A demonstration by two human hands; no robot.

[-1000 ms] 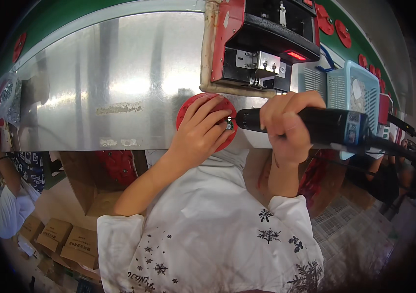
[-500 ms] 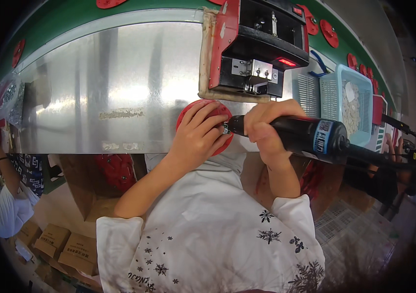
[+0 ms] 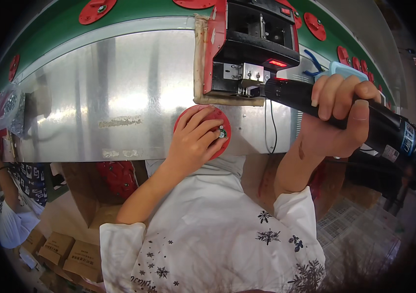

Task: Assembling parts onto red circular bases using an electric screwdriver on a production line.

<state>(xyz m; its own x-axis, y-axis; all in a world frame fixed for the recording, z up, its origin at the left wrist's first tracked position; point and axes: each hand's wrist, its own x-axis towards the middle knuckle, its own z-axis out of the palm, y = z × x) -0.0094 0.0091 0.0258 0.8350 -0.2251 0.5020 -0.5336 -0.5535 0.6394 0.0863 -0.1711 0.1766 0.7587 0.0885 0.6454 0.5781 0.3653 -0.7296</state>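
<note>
My left hand (image 3: 193, 141) lies over a round red plastic disc (image 3: 221, 115) at the table's near edge, its fingers curled across the top and holding it down. Beside the fingertips, on the disc's right part, sits a small green circuit board (image 3: 223, 132). A black electric screwdriver (image 3: 291, 94) is gripped in my right hand (image 3: 337, 115), tilted nearly level. Its tip reaches the metal outlet at the front of a red and black screw feeder (image 3: 262, 61); whether a screw is on the tip cannot be made out.
A green belt (image 3: 137, 13) with several red discs runs behind the metal table (image 3: 95, 88). At the right, a light blue basket (image 3: 347, 71) is mostly behind my right hand. A plastic bag of small parts (image 3: 12, 107) stands far left, near another person's arm (image 3: 2, 168).
My right hand has lifted the screwdriver off the disc and carried it up and right, its tip now at the feeder's outlet. My left hand has stayed on the disc.
</note>
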